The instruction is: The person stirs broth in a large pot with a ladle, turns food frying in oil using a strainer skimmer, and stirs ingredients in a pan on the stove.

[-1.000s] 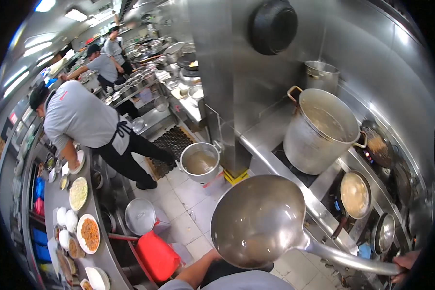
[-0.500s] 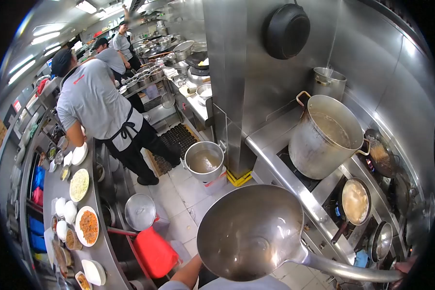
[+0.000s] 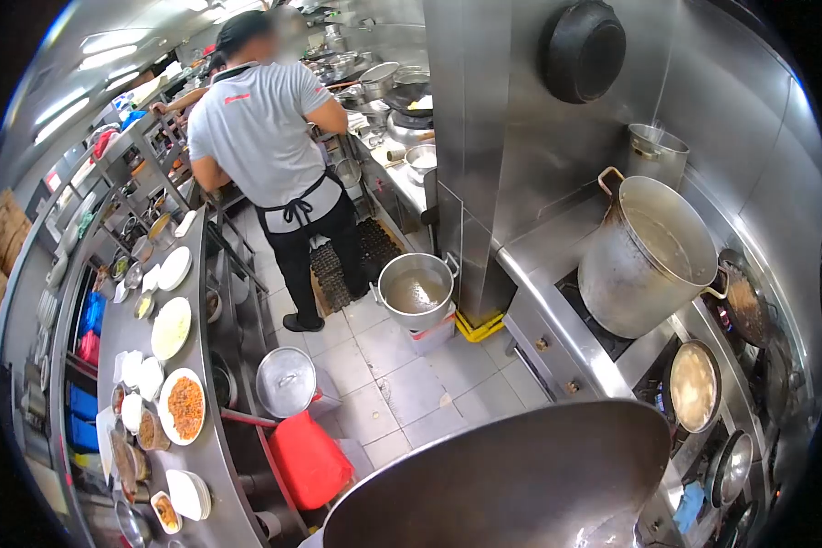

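Note:
A large metal ladle (image 3: 511,475) fills the bottom centre of the view, its wide bowl close to the camera and cut off by the lower edge. Its handle does not show. Neither of my hands is in view, so what holds the ladle cannot be seen. Beyond the bowl, a pot of cloudy liquid (image 3: 416,320) stands low by the steel pillar. To the right, a tall stockpot (image 3: 626,292) with liquid sits on the stove, and a pan of pale liquid (image 3: 694,388) is on a burner nearer me.
A co-worker (image 3: 269,137) stands with their back to me, beyond the left counter (image 3: 215,457). That counter bears plates of food. A lidded container (image 3: 286,382) and a red object (image 3: 309,461) are beside it. A black wok (image 3: 586,53) hangs on the wall.
The ladle bowl has come closer and lower, and its handle has left the view. My forearm and right hand no longer show. The co-worker has straightened up and shifted right.

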The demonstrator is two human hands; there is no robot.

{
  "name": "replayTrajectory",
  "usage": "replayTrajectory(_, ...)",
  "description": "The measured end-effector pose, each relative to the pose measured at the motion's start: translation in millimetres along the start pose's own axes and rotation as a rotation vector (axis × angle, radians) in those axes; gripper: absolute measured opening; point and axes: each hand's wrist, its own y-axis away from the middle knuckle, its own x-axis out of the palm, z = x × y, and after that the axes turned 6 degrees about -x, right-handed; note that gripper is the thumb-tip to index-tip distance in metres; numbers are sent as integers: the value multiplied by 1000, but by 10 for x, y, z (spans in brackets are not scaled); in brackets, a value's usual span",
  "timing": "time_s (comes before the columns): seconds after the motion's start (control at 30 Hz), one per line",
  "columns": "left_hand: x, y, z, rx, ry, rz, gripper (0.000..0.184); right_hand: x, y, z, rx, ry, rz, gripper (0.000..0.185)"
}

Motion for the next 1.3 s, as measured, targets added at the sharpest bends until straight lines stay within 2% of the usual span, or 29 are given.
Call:
replayTrajectory(0.1,9,17,61,19,-17,-33,35,-127,-7,90,83,-2,145,47)
replayTrajectory(0.2,118,22,205,14,4,-53,35,-103,3,117,52,60,99,47)
replayTrajectory(0.27,492,-158,558,-44,305,-23,33,-89,17,136,39,95,72,46)
replayTrajectory(0.3,657,-242,715,18,355,-46,30,-82,28,164,35,112,59,46)
replayTrajectory(0.4,-71,90,-50,-460,462,57,29,-53,60,202,20,164,21,46)
replayTrajectory(0.43,-94,79,-54,-549,591,133,29,-48,77,224,14,179,9,46)
replayTrajectory(0.47,-94,103,-65,-570,662,114,29,-36,93,240,10,197,-2,46)
replayTrajectory(0.7,-255,162,-158,-528,586,118,30,0,102,301,59,188,-52,43)
replayTrajectory(0.77,-298,200,-202,-459,549,108,32,-33,87,322,178,101,78,41)
replayTrajectory(0.8,-329,214,-214,-448,549,102,32,-22,158,304,199,94,75,41)
replayTrajectory(0.87,-324,213,-250,-445,568,102,33,-4,452,153,489,14,347,49)
replayTrajectory(0.97,-270,233,-233,-482,616,132,34,1144,1185,-931,242,-473,-137,55)
replayTrajectory(1.0,-224,239,-193,-512,648,147,34,986,502,-551,353,-42,-93,50)
replayTrajectory(1.03,-208,240,-154,-545,677,160,34,1102,497,-657,459,-103,-3,45)
replayTrajectory(1.07,-193,225,-124,-570,688,174,34,1250,569,-718,572,-186,-7,37)
replayTrajectory(1.13,-120,191,1,-597,672,209,34,1590,747,-773,977,-401,-108,37)
replayTrajectory(1.17,-92,190,72,-602,670,222,34,1763,826,-817,1079,-543,-234,34)
replayTrajectory(1.2,-116,210,92,-611,672,229,34,1951,920,-880,1166,-684,-366,32)
replayTrajectory(1.3,-210,185,120,-650,662,250,32,2554,1146,-1214,1139,-706,-636,38)
